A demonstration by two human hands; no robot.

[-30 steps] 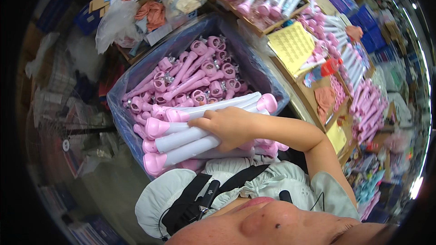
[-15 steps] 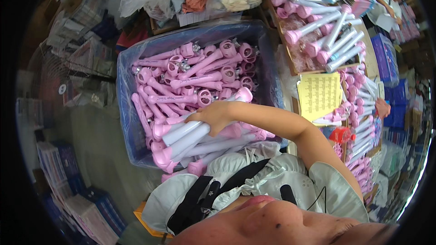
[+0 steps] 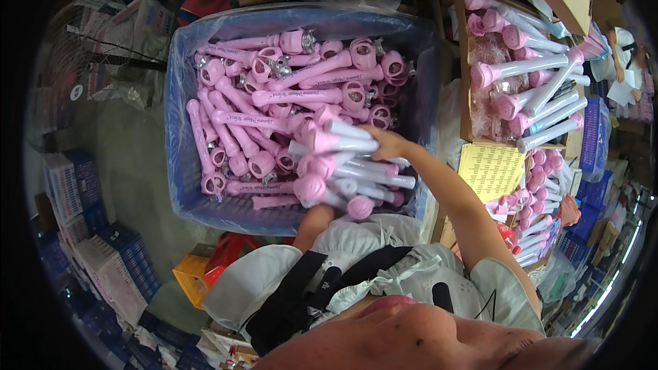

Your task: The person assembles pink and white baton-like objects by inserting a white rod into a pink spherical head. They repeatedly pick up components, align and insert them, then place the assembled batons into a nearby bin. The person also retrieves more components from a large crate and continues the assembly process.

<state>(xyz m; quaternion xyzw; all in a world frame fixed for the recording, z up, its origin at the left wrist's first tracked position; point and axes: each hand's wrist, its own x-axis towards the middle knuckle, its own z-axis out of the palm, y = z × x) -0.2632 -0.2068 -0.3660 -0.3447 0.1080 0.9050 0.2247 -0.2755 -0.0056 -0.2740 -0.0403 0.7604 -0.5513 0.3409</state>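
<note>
A blue crate (image 3: pixel 179 185) lined with clear plastic holds several pink toy wands (image 3: pixel 274 96) lying loose. Over its near right corner sits a bundle of white sticks with pink caps (image 3: pixel 343 171). My right hand (image 3: pixel 387 144) rests on the bundle's far top side, fingers curled over the sticks, with the arm coming in from the lower right. My left forearm (image 3: pixel 314 225) rises from below and goes under the bundle. The left hand itself is hidden beneath the sticks.
A cardboard box (image 3: pixel 463 96) of more pink and white sticks stands to the right, with a yellow printed sheet (image 3: pixel 490 171) below it. Stacked blue and white cartons (image 3: pixel 75 192) sit at the left. A red stool (image 3: pixel 229 253) and a yellow crate (image 3: pixel 192 275) lie near my body.
The bundle has moved from the crate's near edge to over its inside. My right hand has shifted to the bundle's far side, and my left forearm has come into view.
</note>
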